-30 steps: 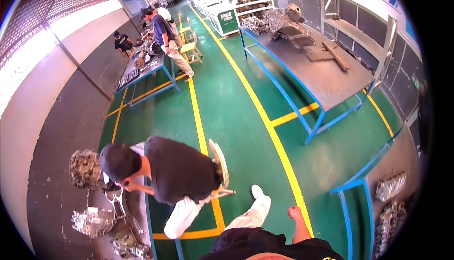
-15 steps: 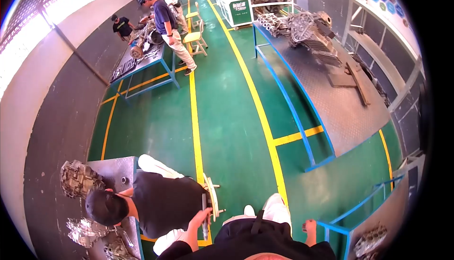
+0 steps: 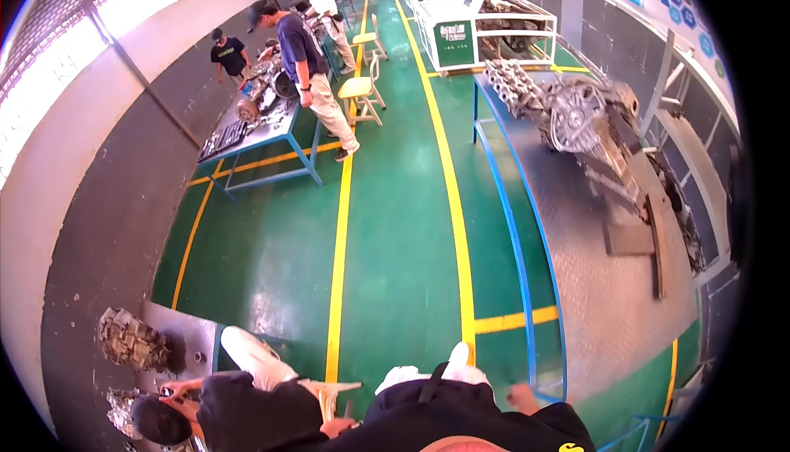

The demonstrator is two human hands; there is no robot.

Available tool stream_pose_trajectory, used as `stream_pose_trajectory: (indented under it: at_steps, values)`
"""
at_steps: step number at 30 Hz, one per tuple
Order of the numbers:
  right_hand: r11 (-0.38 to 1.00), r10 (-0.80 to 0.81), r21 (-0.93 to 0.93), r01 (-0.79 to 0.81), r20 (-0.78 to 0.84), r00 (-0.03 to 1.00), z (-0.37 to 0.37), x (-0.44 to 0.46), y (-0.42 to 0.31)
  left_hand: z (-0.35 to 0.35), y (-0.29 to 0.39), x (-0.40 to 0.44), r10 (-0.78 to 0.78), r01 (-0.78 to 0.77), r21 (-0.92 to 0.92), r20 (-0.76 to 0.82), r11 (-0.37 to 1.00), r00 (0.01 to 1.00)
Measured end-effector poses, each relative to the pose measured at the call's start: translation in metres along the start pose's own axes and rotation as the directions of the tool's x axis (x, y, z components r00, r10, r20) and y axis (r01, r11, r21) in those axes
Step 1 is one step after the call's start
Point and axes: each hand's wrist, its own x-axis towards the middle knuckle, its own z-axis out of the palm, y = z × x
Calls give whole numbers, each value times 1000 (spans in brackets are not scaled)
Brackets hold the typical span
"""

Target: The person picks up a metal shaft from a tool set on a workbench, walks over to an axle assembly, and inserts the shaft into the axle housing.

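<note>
Low in the view, my left hand [image 3: 337, 427] is closed on a long, thin metal tool [image 3: 349, 409]. Only a short grey end of it shows, so its exact kind cannot be made out. The hand is beside a wooden stool [image 3: 325, 393] and the back of a seated person in a dark shirt [image 3: 255, 411]. My right hand [image 3: 522, 398] hangs at my other side near the blue frame of a workbench. It is smeared by motion, its fingers are unclear, and I see nothing in it.
A metal-topped bench [image 3: 601, 296] with engine parts [image 3: 576, 115] runs along the right. Gearbox housings [image 3: 132, 338] stand by the seated person. Further off, people work around another bench [image 3: 280, 131]. A yellow chair [image 3: 359, 88] and green-and-white engine stands [image 3: 448, 41] are beyond.
I have moved forward along the green floor. The right-hand bench is nearer, and the seated person has slid lower in view. My left hand, with the tool, is now partly out of frame.
</note>
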Motion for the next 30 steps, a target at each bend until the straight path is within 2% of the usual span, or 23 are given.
stream_pose_trajectory:
  at_steps: [1, 2, 4, 5, 6, 8, 11, 14, 15, 16, 17, 18, 19, 20, 21, 22, 23, 24, 25, 26, 27, 28, 30]
  values:
    - [914, 382, 197, -356, -113, 917, -20, 90, 2, 4, 21, 3, 10, -9, 50, -16, 999, 1000]
    - [996, -64, 26, 88, -476, 877, -52, 136, 0, 10, 40, 8, 11, -8, 89, -43, 996, 999]
    - [919, 120, 394, 5, -291, 949, -189, 161, -116, 23, 74, 24, 3, 7, 112, -87, 994, 996]
    - [939, -52, 267, 216, -513, 857, -208, 237, -110, 25, 90, 31, -6, 19, 115, -111, 993, 994]
    - [899, -35, 371, 235, -473, 880, -255, 250, -156, 30, 106, 38, -8, 23, 122, -125, 992, 992]
    - [884, -145, 310, 350, -531, 835, -320, 289, -222, 36, 134, 57, -19, 39, 125, -155, 991, 988]
    - [875, -192, 297, 382, -512, 837, -377, 313, -312, 33, 176, 95, -27, 56, 151, -185, 987, 982]
    - [911, -179, 269, 314, -429, 886, -370, 366, -328, 17, 227, 140, -11, 54, 199, -214, 979, 977]
    - [906, -418, -205, 370, -573, 705, -352, 398, -306, 11, 249, 157, 8, 44, 221, -228, 974, 974]
    - [987, -55, 146, 71, -110, 992, -369, 376, -329, 3, 269, 175, 47, 17, 246, -250, 969, 967]
    - [947, 124, 293, -133, 49, 991, -374, 353, -339, -3, 289, 187, 102, -18, 281, -284, 959, 953]
    - [918, 163, 336, -210, 162, 973, -371, 362, -324, -14, 310, 202, 182, -70, 312, -346, 947, 921]
    - [878, -313, -213, 428, 420, 852, -349, 425, -257, -30, 338, 214, 304, -150, 359, -426, 921, 852]
    - [927, 189, 304, -221, 133, 973, -355, 392, -284, -43, 372, 239, 335, -149, 383, -483, 912, 809]
    - [866, 312, 417, -275, -21, 950, -357, 376, -294, -74, 407, 301, -170, 276, 278, -354, 920, 920]
    - [865, 312, 425, -267, -40, 949, -361, 369, -296, -103, 434, 317, -159, 227, 212, -295, 950, 942]
    - [978, 24, 208, -6, -86, 996, -364, 355, -292, -138, 460, 331, -136, 173, 141, -241, 975, 961]
    - [960, -278, -24, 278, -67, 958, -369, 353, -287, -159, 494, 335, -89, 93, 10, -220, 996, 971]
    - [774, -346, -509, 376, 158, 925, -376, 358, -300, -177, 533, 334, -36, 10, -124, -210, 992, 977]
    - [725, -661, -396, 563, -173, 730, -345, 374, -265, -193, 573, 330, -16, -9, -111, -223, 994, 975]
    - [891, -432, -189, 412, -76, 899, -352, 370, -279, -210, 607, 329, -4, -20, -100, -238, 995, 971]
    - [949, -296, -114, 294, -3, 955, -363, 379, -298, -228, 631, 337, 13, -21, -29, -248, 999, 969]
    - [966, -231, -99, 237, 73, 970, -391, 408, -331, -250, 668, 356, -13, 41, 85, -313, 996, 950]
